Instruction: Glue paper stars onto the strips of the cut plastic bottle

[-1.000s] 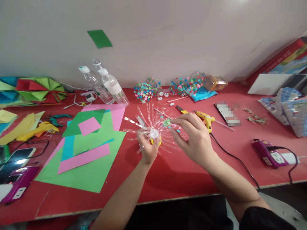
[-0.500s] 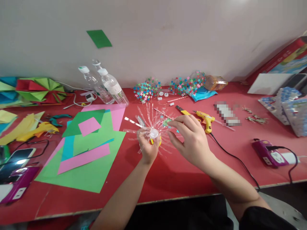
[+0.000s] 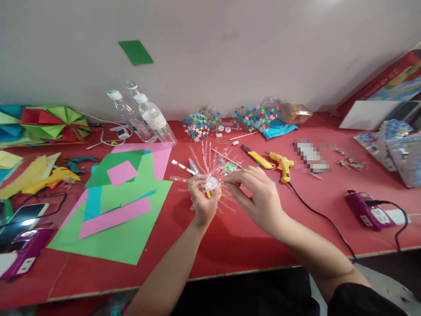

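A clear plastic bottle piece point(image 3: 211, 183), cut into many thin strips that fan out all round, is gripped near its middle by my left hand point(image 3: 204, 202). My right hand point(image 3: 258, 191) is at the right side of the fan, thumb and fingertips pinched together on one of the clear strips. Under the fan lies a tool with a yellow handle point(image 3: 218, 193) and a grey blade, mostly hidden. Small green and blue star sequins point(image 3: 230, 167) rest on the table just beyond my right fingers.
A yellow cutter knife point(image 3: 261, 159) and a yellow glue gun point(image 3: 282, 166) lie to the right. Clear bottles point(image 3: 154, 118) stand back left, near coloured paper sheets point(image 3: 131, 250). Star-covered balls point(image 3: 197, 125) sit by the wall. A purple power strip point(image 3: 365, 213) is far right.
My right hand has moved left and slightly down toward the middle of the fan, and its fingertips have closed on a strip. My left hand stays in place.
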The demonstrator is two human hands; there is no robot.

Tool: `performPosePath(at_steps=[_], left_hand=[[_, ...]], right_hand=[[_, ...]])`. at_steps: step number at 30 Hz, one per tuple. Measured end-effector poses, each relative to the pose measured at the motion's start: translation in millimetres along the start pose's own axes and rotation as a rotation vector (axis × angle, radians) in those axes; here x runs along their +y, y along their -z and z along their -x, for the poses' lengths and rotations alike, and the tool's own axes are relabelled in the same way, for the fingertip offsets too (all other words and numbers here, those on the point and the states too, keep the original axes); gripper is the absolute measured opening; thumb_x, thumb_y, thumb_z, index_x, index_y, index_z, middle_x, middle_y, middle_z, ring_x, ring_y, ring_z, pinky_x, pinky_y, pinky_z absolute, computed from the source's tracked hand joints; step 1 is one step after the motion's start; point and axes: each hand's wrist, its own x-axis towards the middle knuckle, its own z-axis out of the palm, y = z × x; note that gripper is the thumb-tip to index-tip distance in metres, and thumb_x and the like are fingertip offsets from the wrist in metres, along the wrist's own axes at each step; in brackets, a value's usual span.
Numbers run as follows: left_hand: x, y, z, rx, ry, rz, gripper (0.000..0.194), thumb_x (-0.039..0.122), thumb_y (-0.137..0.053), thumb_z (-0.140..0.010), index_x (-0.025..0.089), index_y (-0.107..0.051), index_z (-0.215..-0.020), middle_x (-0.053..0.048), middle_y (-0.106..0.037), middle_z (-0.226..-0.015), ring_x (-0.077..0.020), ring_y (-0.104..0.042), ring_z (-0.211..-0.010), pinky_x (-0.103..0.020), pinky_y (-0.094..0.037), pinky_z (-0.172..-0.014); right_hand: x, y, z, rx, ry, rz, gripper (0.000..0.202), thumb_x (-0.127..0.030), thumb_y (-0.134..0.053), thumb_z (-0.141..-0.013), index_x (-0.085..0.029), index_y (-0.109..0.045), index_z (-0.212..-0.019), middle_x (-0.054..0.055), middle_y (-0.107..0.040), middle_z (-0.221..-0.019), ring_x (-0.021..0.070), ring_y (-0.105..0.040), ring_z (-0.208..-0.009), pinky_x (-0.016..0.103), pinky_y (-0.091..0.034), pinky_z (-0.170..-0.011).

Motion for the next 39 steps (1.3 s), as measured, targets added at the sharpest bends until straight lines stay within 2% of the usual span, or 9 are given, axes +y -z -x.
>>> performPosePath(at_steps=[5, 9, 15, 20, 24, 32, 39], left_hand=[[0.1, -0.1, -0.8, 0.013, -0.014, 0.022, 0.033, 0.016, -0.066, -0.075, 0.021, -0.043, -0.097, -0.007, -0.050, -0.105, -0.0179, -0.058, -0.097, -0.033, -0.055, -0.079], [-2.4, -0.6, 1.2, 0.012, 0.003, 0.047, 0.033, 0.016, -0.066, -0.076, 0.022, -0.043, -0.099, -0.007, -0.050, -0.107, -0.0180, -0.058, -0.099, -0.033, -0.055, -0.080], [-8.4, -0.2, 5.8, 0.005, 0.070, 0.021, 0.036, 0.018, -0.068, -0.074, 0.023, -0.042, -0.099, -0.007, -0.050, -0.109, -0.0186, -0.059, -0.098, -0.032, -0.054, -0.078], [-9.2, 0.0, 6.8, 0.006, 0.078, 0.021, 0.034, 0.018, -0.067, -0.075, 0.023, -0.043, -0.099, -0.008, -0.051, -0.110, -0.0190, -0.059, -0.099, -0.032, -0.054, -0.077], [-7.9, -0.1, 6.5, 0.007, 0.083, -0.007, 0.033, 0.022, -0.068, -0.077, 0.023, -0.044, -0.099, -0.008, -0.052, -0.110, -0.0195, -0.059, -0.099, -0.033, -0.054, -0.078], [-6.0, -0.3, 4.3, 0.008, 0.034, 0.015, 0.032, 0.020, -0.067, -0.078, 0.023, -0.042, -0.098, -0.008, -0.051, -0.109, -0.0186, -0.058, -0.100, -0.035, -0.054, -0.082], [-8.9, 0.2, 6.8, -0.001, 0.094, 0.010, 0.033, 0.023, -0.066, -0.079, 0.023, -0.042, -0.102, -0.008, -0.051, -0.111, -0.0195, -0.059, -0.102, -0.034, -0.054, -0.079]], right_hand=[[1.1, -3.6, 0.3, 0.044, -0.127, -0.089, 0.008, -0.014, -0.059, -0.087, -0.022, -0.060, -0.090, -0.002, -0.068, -0.082, 0.0130, -0.063, -0.073, 0.030, -0.045, -0.077], [0.6, -3.1, -1.5, 0.006, -0.104, -0.078, 0.008, -0.012, -0.060, -0.085, -0.021, -0.060, -0.084, -0.003, -0.067, -0.075, 0.0127, -0.062, -0.073, 0.032, -0.043, -0.081], [-2.1, -4.5, -1.1, -0.035, -0.069, -0.052, 0.010, -0.015, -0.061, -0.084, -0.022, -0.061, -0.092, -0.003, -0.071, -0.083, 0.0125, -0.065, -0.076, 0.033, -0.040, -0.085], [-1.6, -7.9, 1.6, -0.051, -0.058, -0.060, 0.017, -0.013, -0.058, -0.085, -0.024, -0.058, -0.098, -0.004, -0.072, -0.084, 0.0123, -0.065, -0.079, 0.039, -0.034, -0.102], [-0.6, -9.2, 3.1, -0.034, -0.070, -0.047, 0.015, -0.012, -0.057, -0.087, -0.024, -0.060, -0.095, -0.004, -0.070, -0.081, 0.0128, -0.064, -0.078, 0.043, -0.031, -0.107], [-2.2, -7.3, 1.1, -0.011, -0.010, -0.001, 0.013, -0.015, -0.056, -0.090, -0.024, -0.065, -0.090, -0.002, -0.071, -0.084, 0.0129, -0.063, -0.079, 0.043, -0.035, -0.104], [-1.4, -5.8, -0.8, 0.057, 0.050, 0.041, 0.012, -0.018, -0.060, -0.087, -0.025, -0.068, -0.083, -0.001, -0.067, -0.082, 0.0148, -0.060, -0.079, 0.045, -0.040, -0.099]])
